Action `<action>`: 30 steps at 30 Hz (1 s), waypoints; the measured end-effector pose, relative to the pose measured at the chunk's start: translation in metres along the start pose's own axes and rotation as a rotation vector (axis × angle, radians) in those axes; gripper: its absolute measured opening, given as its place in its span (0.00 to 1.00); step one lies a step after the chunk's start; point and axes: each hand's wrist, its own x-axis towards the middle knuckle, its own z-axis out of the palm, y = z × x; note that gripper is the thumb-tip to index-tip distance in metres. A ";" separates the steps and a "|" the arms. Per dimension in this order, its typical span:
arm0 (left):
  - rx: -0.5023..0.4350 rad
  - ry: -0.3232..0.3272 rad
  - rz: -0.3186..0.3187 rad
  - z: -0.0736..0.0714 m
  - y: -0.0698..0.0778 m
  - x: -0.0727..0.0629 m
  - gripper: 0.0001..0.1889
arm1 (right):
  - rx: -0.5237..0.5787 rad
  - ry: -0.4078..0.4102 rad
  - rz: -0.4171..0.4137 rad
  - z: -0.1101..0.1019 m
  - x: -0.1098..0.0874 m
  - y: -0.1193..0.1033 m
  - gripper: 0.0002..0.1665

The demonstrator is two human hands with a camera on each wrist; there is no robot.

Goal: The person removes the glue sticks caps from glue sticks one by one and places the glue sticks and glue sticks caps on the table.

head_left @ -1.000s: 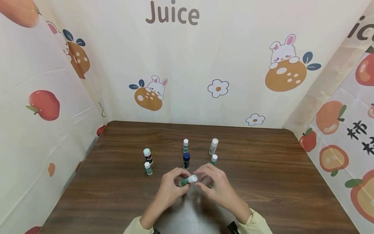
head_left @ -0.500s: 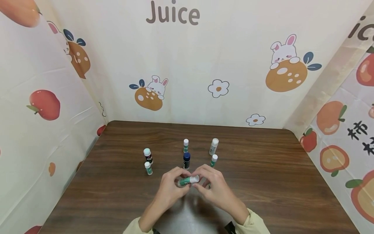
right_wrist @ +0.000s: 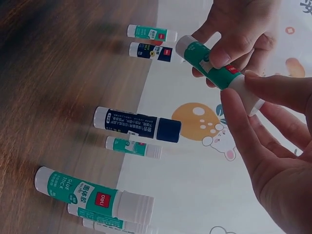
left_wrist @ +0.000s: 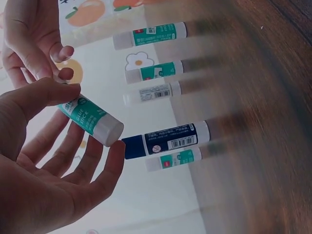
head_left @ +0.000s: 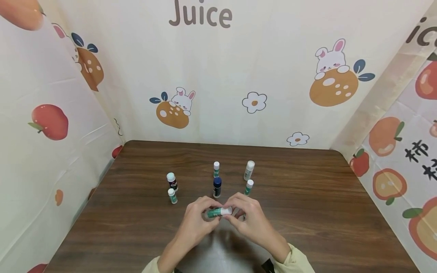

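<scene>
My left hand [head_left: 198, 219] holds a green glue stick [head_left: 214, 212] by its body, thumb on one side and fingers on the other. The stick lies nearly level above the table, its white cap [right_wrist: 243, 93] pointing right. Thumb and forefinger of my right hand [head_left: 250, 213] pinch that cap from both sides. In the left wrist view the glue stick's bottom end [left_wrist: 108, 130] faces the camera, and the right hand shows behind. Another green glue stick [right_wrist: 80, 191] stands on the table, mostly hidden behind the right hand in the head view.
Several capped glue sticks stand upright beyond my hands: a dark blue one [head_left: 217, 188] and a small green one [head_left: 216, 169] in the middle, a pair [head_left: 172, 196] at left, a white one [head_left: 249, 170] and a green one [head_left: 249, 187] at right. Printed curtains border the brown table [head_left: 307, 212].
My right hand has moved left onto the white cap and now pinches it; a second ago its fingers were apart from it. The held glue stick has tipped closer to level.
</scene>
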 end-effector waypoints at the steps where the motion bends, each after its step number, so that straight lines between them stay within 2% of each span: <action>1: -0.003 -0.003 0.000 0.000 0.000 0.000 0.16 | 0.001 0.004 -0.006 0.000 0.000 0.000 0.13; 9: -0.008 0.010 -0.010 -0.005 -0.005 -0.003 0.16 | 0.012 0.009 -0.019 -0.001 0.001 -0.004 0.12; 19: -0.056 0.058 -0.073 -0.012 -0.009 -0.005 0.18 | -0.023 0.017 -0.021 -0.007 -0.001 -0.005 0.14; 26: -0.088 0.077 -0.060 -0.013 -0.014 -0.010 0.19 | -0.040 0.011 -0.024 -0.010 -0.004 -0.006 0.13; 30: -0.097 0.095 -0.085 -0.017 -0.016 -0.012 0.20 | -0.051 0.025 -0.038 -0.011 -0.007 -0.007 0.14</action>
